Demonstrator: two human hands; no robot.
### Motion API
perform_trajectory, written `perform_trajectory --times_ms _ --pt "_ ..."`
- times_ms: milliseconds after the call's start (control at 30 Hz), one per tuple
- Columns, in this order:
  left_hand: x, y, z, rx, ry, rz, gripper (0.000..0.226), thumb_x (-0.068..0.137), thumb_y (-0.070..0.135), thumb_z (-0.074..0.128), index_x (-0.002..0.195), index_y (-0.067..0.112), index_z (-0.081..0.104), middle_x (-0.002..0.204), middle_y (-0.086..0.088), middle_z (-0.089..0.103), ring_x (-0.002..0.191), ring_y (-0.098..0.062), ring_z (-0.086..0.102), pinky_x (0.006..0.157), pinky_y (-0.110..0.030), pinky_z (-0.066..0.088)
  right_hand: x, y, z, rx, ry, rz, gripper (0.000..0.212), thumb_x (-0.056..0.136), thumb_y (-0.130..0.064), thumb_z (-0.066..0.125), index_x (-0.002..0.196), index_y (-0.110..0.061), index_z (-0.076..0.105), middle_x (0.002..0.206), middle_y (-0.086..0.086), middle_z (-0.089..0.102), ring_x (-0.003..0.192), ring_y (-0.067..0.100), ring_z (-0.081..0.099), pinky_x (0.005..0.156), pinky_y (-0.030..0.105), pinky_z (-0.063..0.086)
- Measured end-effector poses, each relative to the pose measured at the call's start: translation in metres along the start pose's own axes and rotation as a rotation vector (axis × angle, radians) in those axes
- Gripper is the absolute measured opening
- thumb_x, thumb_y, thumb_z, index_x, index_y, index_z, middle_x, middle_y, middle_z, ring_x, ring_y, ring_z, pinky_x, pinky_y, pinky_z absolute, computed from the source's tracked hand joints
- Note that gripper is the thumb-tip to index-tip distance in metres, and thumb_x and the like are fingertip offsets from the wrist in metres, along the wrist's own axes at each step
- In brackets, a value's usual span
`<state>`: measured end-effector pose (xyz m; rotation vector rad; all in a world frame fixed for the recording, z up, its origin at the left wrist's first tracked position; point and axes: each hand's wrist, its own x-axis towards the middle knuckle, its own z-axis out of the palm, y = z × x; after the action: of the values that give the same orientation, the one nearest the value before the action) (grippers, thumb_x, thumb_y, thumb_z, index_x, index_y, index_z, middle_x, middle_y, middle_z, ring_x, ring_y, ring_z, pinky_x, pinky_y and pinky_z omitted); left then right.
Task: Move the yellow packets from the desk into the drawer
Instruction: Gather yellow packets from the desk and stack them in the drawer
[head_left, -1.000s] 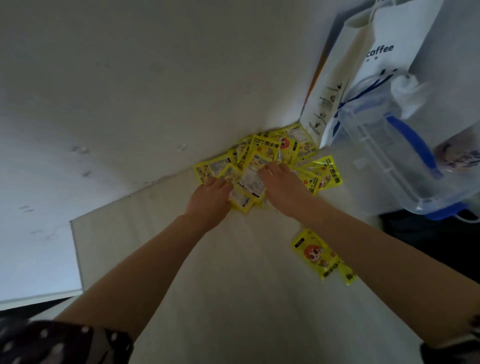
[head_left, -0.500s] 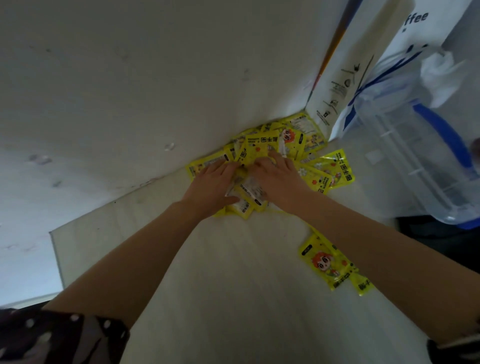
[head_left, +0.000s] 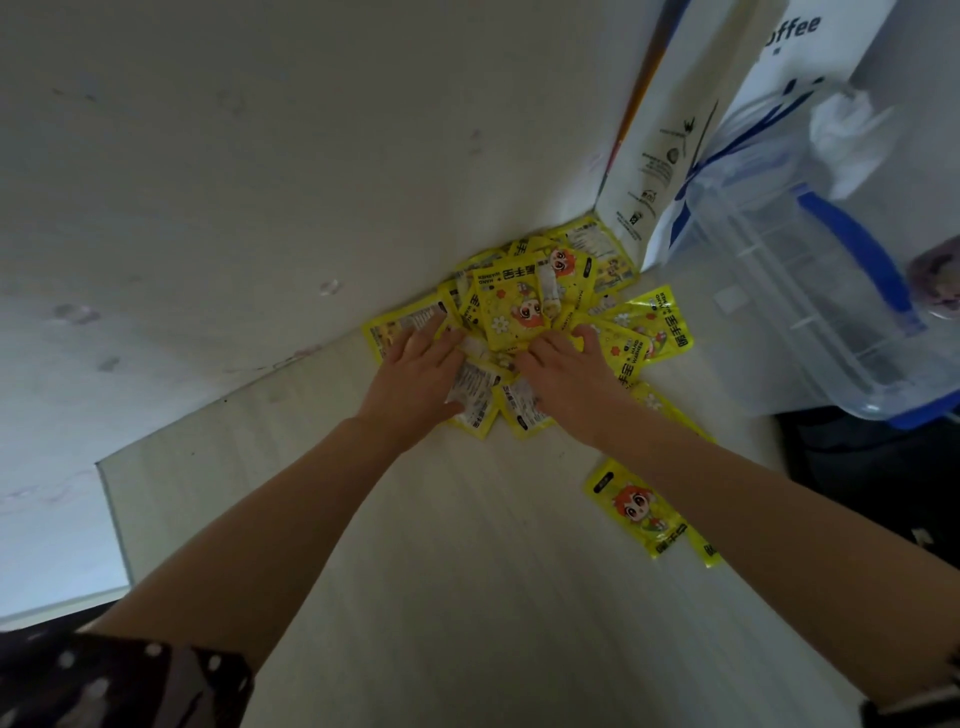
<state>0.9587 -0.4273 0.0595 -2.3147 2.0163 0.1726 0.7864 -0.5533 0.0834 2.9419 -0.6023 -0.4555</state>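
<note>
A heap of yellow packets (head_left: 511, 312) lies on the pale worktop (head_left: 415, 545), pushed into the angle where it meets the wall (head_left: 260, 156), at about 12 o'clock from the person. Both hands lie flat on the near edge of the heap. The left hand (head_left: 415, 374) covers the packets at the heap's 8 o'clock side, its fingers (head_left: 434, 335) straight and slightly spread, pressing down, not pinching. The right hand (head_left: 563, 374) covers the 4 o'clock side with fingers likewise extended and a little apart. Set on either flank like this, the hands look placed to rake the loose packets together into one bundle that can be lifted at once, with the wall acting as a backstop so nothing slides away.

A stray packet (head_left: 636, 506) lies apart at about 4 o'clock from the heap, just beside the right forearm, with the corner of another showing under that arm; these would need a separate pick-up. At 2 o'clock a white paper bag (head_left: 670, 130) stands against the wall, touching the heap's far corner, and a clear plastic box (head_left: 810, 291) with blue handles sits beside it. No drawer is visible, so no packet seen here is stowed yet.
</note>
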Motion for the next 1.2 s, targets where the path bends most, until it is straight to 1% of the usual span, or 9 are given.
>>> perform_trajectory --times_ms 100,167,233,367,500,633,767,967,1200 --pt "-0.008 0.000 0.004 0.014 0.014 0.049 0.064 0.071 0.039 0.080 0.122 0.008 0.057 0.137 -0.010 0.053 0.140 -0.030 0.035 0.114 -0.049 0.026 -0.005 -0.001 0.001 0.000 -0.055 -0.019 0.054 0.078 -0.023 0.073 0.126 -0.016 0.048 0.116 0.004 0.055 0.113 0.028 0.053 0.103 0.056 0.029" --pt "-0.010 0.002 0.003 -0.015 0.036 0.036 0.059 0.064 0.035 0.085 0.111 0.010 0.057 0.122 -0.011 0.059 0.126 -0.032 0.050 0.110 -0.048 0.034 -0.009 -0.001 0.001 -0.019 -0.084 -0.019 0.054 0.078 -0.023 0.073 0.126 -0.020 0.048 0.112 0.004 0.057 0.107 0.029 0.055 0.100 0.056 0.031" --pt "-0.011 0.006 -0.002 -0.043 0.033 0.004 0.062 0.064 0.033 0.085 0.113 0.015 0.053 0.114 -0.007 0.058 0.114 -0.030 0.055 0.109 -0.047 0.035 -0.014 -0.001 0.000 -0.021 -0.097 -0.010 0.053 0.073 -0.022 0.076 0.121 -0.023 0.053 0.106 0.004 0.059 0.098 0.029 0.058 0.094 0.054 0.036" --pt "-0.013 0.014 -0.012 0.006 -0.010 0.004 0.060 0.070 0.030 0.080 0.123 0.018 0.054 0.111 -0.007 0.054 0.107 -0.028 0.057 0.111 -0.055 0.026 -0.023 -0.001 -0.004 0.016 -0.042 -0.016 0.039 0.078 -0.021 0.074 0.115 -0.019 0.058 0.111 0.006 0.057 0.098 0.028 0.058 0.087 0.047 0.042" --pt "-0.012 0.021 -0.023 0.072 -0.136 0.010 0.038 0.084 0.029 0.068 0.117 0.013 0.058 0.117 -0.007 0.048 0.112 -0.027 0.054 0.114 -0.060 0.017 -0.036 0.002 -0.008 0.254 -0.032 0.065 0.044 0.091 -0.034 0.059 0.127 -0.011 0.049 0.124 0.010 0.049 0.115 0.031 0.050 0.083 0.042 0.046" --pt "-0.001 0.026 -0.034 0.041 -0.225 -0.041 0.026 0.092 0.025 0.058 0.116 0.016 0.054 0.111 -0.002 0.059 0.115 -0.024 0.054 0.111 -0.066 0.003 -0.055 0.012 -0.008 0.434 -0.058 0.200 0.045 0.092 -0.035 0.058 0.128 -0.010 0.046 0.128 0.007 0.048 0.112 0.029 0.054 0.080 0.040 0.052" --pt "0.014 0.030 -0.038 0.002 -0.210 -0.052 0.033 0.093 0.020 0.056 0.126 0.024 0.049 0.114 0.000 0.062 0.121 -0.025 0.050 0.110 -0.067 0.004 -0.075 0.024 -0.002 0.554 -0.140 0.333 0.046 0.093 -0.036 0.057 0.131 -0.013 0.045 0.125 0.005 0.049 0.115 0.027 0.053 0.084 0.041 0.051" --pt "0.024 0.031 -0.029 0.034 -0.164 0.003 0.039 0.093 0.015 0.053 0.132 0.019 0.048 0.138 -0.003 0.044 0.134 -0.025 0.035 0.112 -0.065 0.015 -0.097 0.037 0.013 0.523 -0.166 0.473 0.041 0.092 -0.037 0.057 0.123 -0.011 0.050 0.119 0.007 0.050 0.111 0.028 0.052 0.085 0.041 0.050" --pt "0.023 0.028 -0.022 -0.031 -0.280 -0.059 0.051 0.100 0.025 0.043 0.148 0.018 0.027 0.159 0.000 0.017 0.149 -0.023 0.005 0.113 -0.065 0.005 -0.104 0.041 0.029 0.536 -0.209 0.530 0.054 0.089 -0.031 0.060 0.137 -0.013 0.044 0.140 0.014 0.040 0.128 0.036 0.038 0.100 0.043 0.041"
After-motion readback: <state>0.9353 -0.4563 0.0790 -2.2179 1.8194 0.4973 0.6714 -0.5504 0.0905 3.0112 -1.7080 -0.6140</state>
